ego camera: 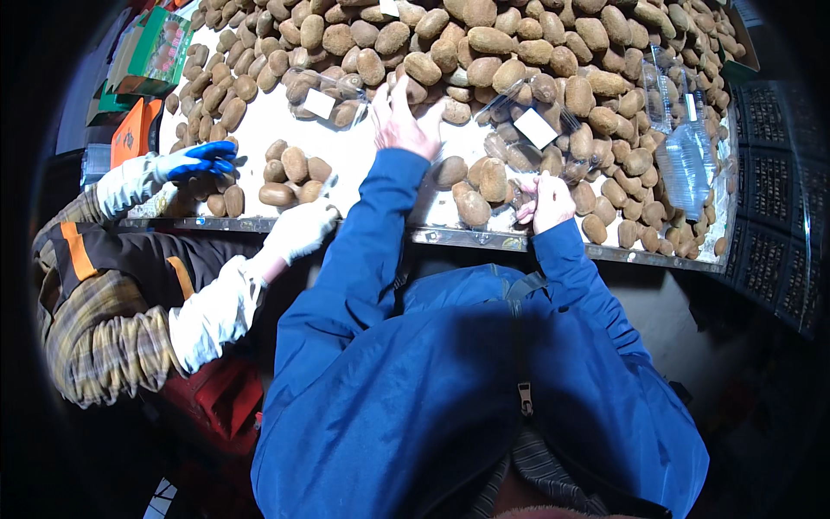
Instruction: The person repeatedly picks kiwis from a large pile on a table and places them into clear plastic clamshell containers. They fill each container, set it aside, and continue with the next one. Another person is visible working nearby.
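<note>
With its fingers spread, my left hand (408, 126) reaches to the lower edge of a large heap of kiwifruit (483, 40); whether it grips one cannot be told. Near the table's front edge, my right hand (548, 201) has bent fingers beside a small group of kiwifruit (493, 180); a fruit partly shows at its fingertips, but the hold is unclear. Above the right hand lies a clear plastic pack with a white label (535, 128), kiwifruit inside. Another clear pack with a white label (319, 103) lies left of my left hand.
At the left, a co-worker's gloved hands (301, 228) are by another kiwifruit group (295, 165). Green printed boxes (155, 52) and an orange box (135, 133) stand at the far left. Stacked clear plastic trays (686, 168) lie on fruit at right, with black crates (771, 188) beyond.
</note>
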A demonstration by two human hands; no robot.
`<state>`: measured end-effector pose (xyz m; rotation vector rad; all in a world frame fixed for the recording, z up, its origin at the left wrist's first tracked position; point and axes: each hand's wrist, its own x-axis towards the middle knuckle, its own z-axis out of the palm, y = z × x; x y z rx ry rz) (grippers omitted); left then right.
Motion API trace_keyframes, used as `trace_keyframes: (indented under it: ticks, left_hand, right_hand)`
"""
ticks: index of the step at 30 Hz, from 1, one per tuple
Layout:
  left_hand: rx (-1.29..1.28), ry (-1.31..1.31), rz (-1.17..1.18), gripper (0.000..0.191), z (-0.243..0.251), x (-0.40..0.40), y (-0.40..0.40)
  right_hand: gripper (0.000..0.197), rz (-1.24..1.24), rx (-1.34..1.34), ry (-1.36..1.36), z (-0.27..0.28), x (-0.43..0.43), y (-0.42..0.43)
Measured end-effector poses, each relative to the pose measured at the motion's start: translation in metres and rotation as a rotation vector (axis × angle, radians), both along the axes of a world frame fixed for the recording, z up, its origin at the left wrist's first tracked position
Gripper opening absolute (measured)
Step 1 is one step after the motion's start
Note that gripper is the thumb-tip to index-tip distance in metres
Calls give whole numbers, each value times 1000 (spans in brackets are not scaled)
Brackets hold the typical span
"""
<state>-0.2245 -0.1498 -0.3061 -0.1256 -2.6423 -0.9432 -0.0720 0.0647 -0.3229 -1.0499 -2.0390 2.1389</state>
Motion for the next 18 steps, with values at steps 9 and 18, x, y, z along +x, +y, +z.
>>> trace_keyframes:
  ticks: [9, 18]
  left_hand:
    - [-70, -133, 172, 82, -35, -55, 28]
    - [34, 121, 35, 56, -59, -59, -4]
  right_hand:
    - [32, 9, 49, -24, -3, -4, -2]
    - [31, -10, 18, 23, -10, -13, 2]
